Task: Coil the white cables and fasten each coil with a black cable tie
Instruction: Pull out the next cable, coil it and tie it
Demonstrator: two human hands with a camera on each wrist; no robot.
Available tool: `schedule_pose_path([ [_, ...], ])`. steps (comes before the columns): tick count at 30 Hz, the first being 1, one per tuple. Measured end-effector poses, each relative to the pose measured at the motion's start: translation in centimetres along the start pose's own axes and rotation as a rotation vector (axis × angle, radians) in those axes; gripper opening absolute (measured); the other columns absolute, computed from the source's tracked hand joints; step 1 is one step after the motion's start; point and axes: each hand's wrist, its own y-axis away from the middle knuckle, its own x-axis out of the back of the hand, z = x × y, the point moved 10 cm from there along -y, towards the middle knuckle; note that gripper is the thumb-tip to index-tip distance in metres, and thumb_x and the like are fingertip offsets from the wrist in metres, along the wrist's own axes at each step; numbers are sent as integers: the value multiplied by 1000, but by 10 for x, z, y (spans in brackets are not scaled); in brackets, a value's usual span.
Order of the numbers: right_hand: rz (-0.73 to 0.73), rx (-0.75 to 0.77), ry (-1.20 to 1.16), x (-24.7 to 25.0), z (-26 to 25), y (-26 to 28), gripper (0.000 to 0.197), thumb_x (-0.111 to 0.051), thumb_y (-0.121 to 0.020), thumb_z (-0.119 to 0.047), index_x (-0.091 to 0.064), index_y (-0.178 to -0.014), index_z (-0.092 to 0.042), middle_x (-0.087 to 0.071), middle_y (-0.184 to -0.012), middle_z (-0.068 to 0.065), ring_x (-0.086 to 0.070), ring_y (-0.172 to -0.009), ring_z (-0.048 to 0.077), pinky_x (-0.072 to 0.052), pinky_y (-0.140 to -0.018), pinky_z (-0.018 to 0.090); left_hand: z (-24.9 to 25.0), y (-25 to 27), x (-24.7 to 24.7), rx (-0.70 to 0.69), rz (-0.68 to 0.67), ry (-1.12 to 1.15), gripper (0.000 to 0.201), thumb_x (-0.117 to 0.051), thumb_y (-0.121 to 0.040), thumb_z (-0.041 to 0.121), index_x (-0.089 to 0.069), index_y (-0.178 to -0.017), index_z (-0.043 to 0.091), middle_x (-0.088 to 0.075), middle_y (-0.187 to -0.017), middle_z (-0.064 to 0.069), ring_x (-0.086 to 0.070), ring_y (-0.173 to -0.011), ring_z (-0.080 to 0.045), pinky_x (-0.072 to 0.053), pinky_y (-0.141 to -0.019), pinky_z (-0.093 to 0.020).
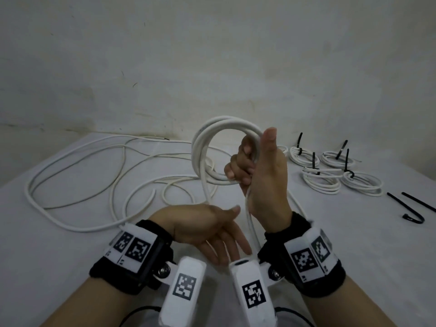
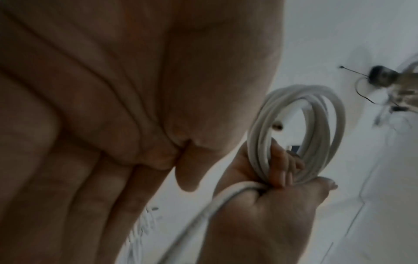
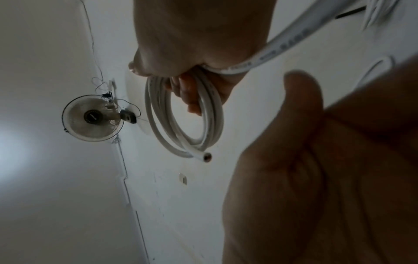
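Several turns of thick white round cable (image 1: 212, 147) stand as an upright coil in our right hand (image 1: 262, 175), whose fingers curl round the bundle with the thumb raised; we judge that the coil is held up off the white worktop (image 1: 70, 267) so each new turn can be laid on cleanly. Our left hand (image 1: 207, 230) lies below and just beside the right wrist, palm up, fingers straight and loose, holding nothing; the cable's tail (image 1: 250, 223) runs down between the two hands, probably so the left can feed the next length. Loose white cables (image 1: 99, 166) sprawl well left of the left hand. Beyond the right hand lie four small white coils bound with black ties (image 1: 330, 171), and past them two unused black cable ties (image 1: 415, 208), likely kept within reach.

Whether the left fingers touch the tail is unclear, since the wrist mounts cover that spot. The left wrist view is blurred and mostly palm. How many turns the coil holds is hard to count.
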Motion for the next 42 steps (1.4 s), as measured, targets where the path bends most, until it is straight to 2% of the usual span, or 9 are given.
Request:
schedule_pose_path([
  [6,29,71,58,-6,-4,8,51,-46,-73,-61,-41,-69,-10,-27,-45,-8,-26,-38,9,-39,-49,26,17,0,-7,-125,4,251,31,-53,-89,36,-69,-91,10,-73,-82,-12,-71,-73,-15,-54,-62,-15],
  [10,70,110,82,-2,-12,8,52,-46,-73,-61,-42,-69,-10,-29,-45,-8,-27,-37,8,-40,-48,25,25,0,10,-215,146,328,23,-53,-90,20,-66,-95,2,-71,-74,-10,-69,-65,-9,-50,-54,-11],
  [14,101,146,87,0,-18,8,51,-46,-73,-60,-42,-69,-10,-29,-46,-9,-27,-37,8,-40,-47,24,32,6,5,-262,69,276,22,-50,-92,-2,-59,-111,-8,-69,-81,-8,-69,-75,-13,-53,-67,-15],
  [17,115,150,80,2,-21,8,52,-46,-72,-61,-42,-70,-9,-29,-45,-9,-29,-37,8,-40,-49,24,39,12,1,-310,66,136,22,-58,-86,-1,-60,-108,-2,-67,-85,-6,-69,-79,-11,-53,-76,-17],
  [22,180,182,75,11,-32,7,53,-46,-79,-61,-41,-69,-10,-28,-45,-6,-28,-37,9,-40,-48,24,60,30,15,-408,409,-255,26,-61,-90,13,-63,-70,29,-59,-80,-4,-67,-64,-13,-49,-63,-17],
  [29,270,205,50,22,-48,9,55,-39,-91,-61,-43,-70,-10,-29,-44,-6,-29,-37,10,-40,-48,25,69,40,15,-404,488,-241,14,-41,-100,24,-48,-92,15,-62,-65,-7,-68,-59,-26,-51,-54,-25],
  [34,262,269,59,17,-65,14,53,-47,-68,-63,-42,-70,-11,-28,-46,-5,-30,-38,11,-41,-50,27,89,59,26,-650,787,-285,13,-47,-97,16,-55,-87,17,-72,-69,-6,-70,-63,-17,-57,-63,-27],
  [39,361,343,50,27,-73,21,50,-40,-92,-56,-42,-69,-11,-29,-46,-4,-30,-39,12,-41,-49,27,95,80,30,-840,981,-239,14,-52,-93,15,-64,-91,22,-72,-72,0,-70,-71,-9,-57,-71,-30],
  [42,417,329,60,33,-64,22,40,-38,-90,-44,-43,-67,-12,-29,-48,-2,-30,-40,13,-42,-48,27,90,80,39,-817,1017,-101,15,-55,-92,15,-68,-85,17,-72,-72,-3,-71,-71,-12,-58,-71,-29],
])
